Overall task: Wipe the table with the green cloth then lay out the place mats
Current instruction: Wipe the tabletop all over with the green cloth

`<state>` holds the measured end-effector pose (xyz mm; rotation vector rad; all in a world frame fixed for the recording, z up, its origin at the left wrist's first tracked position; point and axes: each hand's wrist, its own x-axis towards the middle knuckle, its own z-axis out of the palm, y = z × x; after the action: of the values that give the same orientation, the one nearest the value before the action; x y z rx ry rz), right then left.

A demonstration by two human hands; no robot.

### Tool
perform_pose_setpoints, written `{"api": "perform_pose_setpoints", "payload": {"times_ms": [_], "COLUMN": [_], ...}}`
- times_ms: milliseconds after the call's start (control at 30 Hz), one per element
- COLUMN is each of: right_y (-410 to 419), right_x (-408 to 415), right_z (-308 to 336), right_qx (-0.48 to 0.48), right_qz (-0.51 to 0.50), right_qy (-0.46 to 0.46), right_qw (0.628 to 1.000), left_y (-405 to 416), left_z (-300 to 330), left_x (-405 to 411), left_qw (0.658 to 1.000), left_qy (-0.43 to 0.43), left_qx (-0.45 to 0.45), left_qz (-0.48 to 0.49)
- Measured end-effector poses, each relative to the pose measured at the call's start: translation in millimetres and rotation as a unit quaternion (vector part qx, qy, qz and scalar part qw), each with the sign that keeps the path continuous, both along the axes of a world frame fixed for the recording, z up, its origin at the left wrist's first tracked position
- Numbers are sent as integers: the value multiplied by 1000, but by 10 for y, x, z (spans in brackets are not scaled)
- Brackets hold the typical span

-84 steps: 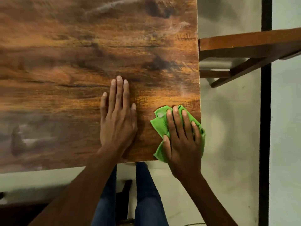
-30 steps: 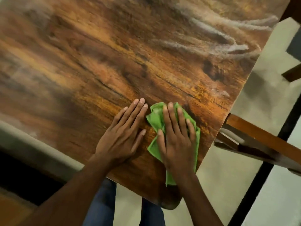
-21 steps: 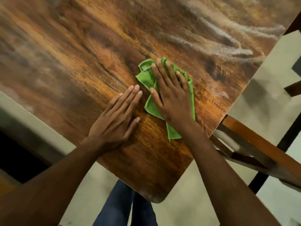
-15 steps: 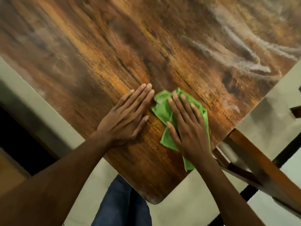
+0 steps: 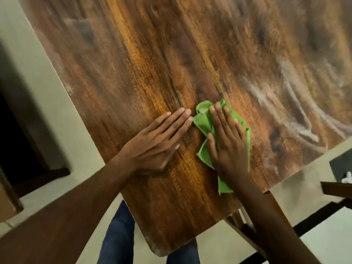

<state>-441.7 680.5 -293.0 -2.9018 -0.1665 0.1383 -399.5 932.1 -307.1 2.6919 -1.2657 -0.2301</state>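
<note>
Cloth (image 5: 204, 122) is on the table (image 5: 171, 63), close to the near corner, pinned under my right hand (image 5: 227, 144). That hand lies flat, fingers straight and together, nothing curled round the fabric, so it's pressing, not gripping. Left hand (image 5: 156, 144) is just beside it, also flat, palm down on bare wood, holding nothing, fingertips almost at the cloth's left edge; can't tell whether they actually touch it. Step in hand, as I read it, is the wipe. I'd keep the palm weight even so the whole pad drags, not just the fingertips, run long overlapping strokes along the grain, and use the left hand only as a brace. One tail of cloth trails back past the wrist toward the table edge; I'd tuck that under so it doesn't flap off the side or bunch. The cloth is bright green, thin, crumpled into a loose wad with folds showing ahead of the fingers and to their left, more bunched than folded flat. A flatter fold would likely cover more per pass. Further out, right of centre, pale whitish streaks (image 5: 297, 111) sit on the wood, which I judge to be unwiped residue, so that's where I'd go next. No place mats in view.
</note>
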Motion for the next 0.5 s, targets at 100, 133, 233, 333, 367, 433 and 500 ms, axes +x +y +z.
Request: {"api": "perform_pose_setpoints", "payload": {"times_ms": [100,133,233,333,367,433,500], "right_y": [37,43,31,-61,-132,-303,-548], "right_x": [300,324,284,265,244,182,70], "right_z": [11,13,-6,-33,-50,-71,-65], "right_qx": [-3,-13,-37,38,73,84,52], "right_qz": [-2,1,4,13,25,89,178], "right_qy": [-17,-24,-39,-45,-46,-43,-33], "right_qw": [1000,1000,999,998,996,992,982], "left_y": [-7,-56,-493,-1006,-1093,-1137,-1129], "left_z": [-14,12,160,180,161,112,112], "left_x": [-94,-206,-798,-1291,-1350,-1359,-1353], "left_qw": [996,987,898,853,850,849,843], "left_qy": [-15,-11,57,79,70,54,45], "left_qx": [3,-14,-92,-91,-77,-59,-70], "left_qz": [82,162,427,508,516,521,531]}}
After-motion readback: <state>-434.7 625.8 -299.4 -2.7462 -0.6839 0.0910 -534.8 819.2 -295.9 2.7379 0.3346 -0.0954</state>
